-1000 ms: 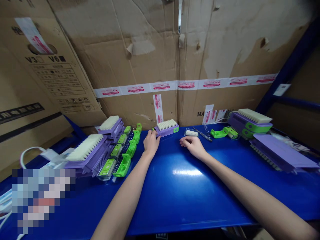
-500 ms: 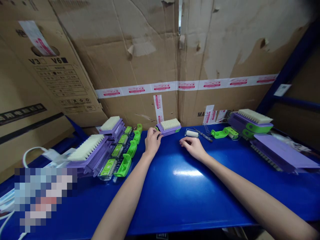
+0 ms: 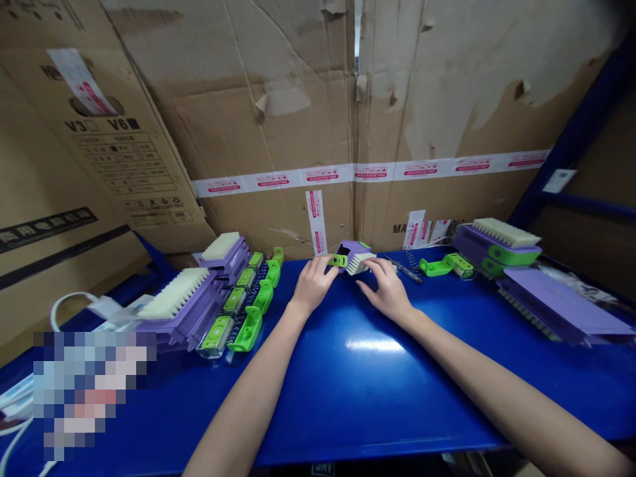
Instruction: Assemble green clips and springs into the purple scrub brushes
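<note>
Head cam: my left hand [image 3: 311,285] is pinching a green end piece [image 3: 338,261], right hand [image 3: 389,289] is holding the purple brush [image 3: 354,248] lol

Blue tabletop [image 3: 377,397], green brackets [image 3: 243,340], slim tool [image 3: 410,272]

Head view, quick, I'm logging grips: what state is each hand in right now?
Left hand: closed, holding the green piece.
Right hand: touching the pale bristles of the purple brush; whether it grips cannot be told.
</note>
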`<state>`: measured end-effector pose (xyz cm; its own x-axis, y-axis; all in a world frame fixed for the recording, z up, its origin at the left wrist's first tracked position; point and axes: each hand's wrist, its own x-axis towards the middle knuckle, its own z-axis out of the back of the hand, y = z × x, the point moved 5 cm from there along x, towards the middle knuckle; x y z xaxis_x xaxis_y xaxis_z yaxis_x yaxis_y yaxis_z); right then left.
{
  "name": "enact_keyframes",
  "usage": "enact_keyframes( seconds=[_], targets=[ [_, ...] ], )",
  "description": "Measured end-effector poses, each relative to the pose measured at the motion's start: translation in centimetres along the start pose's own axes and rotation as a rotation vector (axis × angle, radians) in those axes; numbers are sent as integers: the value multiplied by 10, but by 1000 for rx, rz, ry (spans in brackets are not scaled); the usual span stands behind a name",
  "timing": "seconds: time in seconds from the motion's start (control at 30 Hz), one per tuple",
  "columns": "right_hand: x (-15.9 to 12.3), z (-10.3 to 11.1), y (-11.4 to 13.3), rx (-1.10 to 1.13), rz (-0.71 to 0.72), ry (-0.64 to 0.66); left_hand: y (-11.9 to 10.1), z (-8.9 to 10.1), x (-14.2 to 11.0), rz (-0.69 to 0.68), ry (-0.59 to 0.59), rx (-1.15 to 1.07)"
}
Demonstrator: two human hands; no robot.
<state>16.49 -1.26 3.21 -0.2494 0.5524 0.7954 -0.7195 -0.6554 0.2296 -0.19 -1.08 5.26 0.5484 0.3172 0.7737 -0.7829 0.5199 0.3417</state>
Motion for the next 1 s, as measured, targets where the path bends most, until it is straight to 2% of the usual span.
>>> enact_keyframes(
  seconds=[0.13,0.33,0.53,0.73,1.0],
  targets=[
    [3,2,0,-80,29,-54,-5,6,4,-90,-21,0],
    [4,-9,-5,-65,59,4,-17,5,5,-187,-51,-27],
    [6,-9,-10,-89,44,-21,-35,5,8,-258,-65,-14],
    [6,-9,-8,-176,44,-27,-35,4,11,-170,7,-94],
    [5,-12,-1,-255,64,6,-34,6,14,-30,-28,-87]
  ],
)
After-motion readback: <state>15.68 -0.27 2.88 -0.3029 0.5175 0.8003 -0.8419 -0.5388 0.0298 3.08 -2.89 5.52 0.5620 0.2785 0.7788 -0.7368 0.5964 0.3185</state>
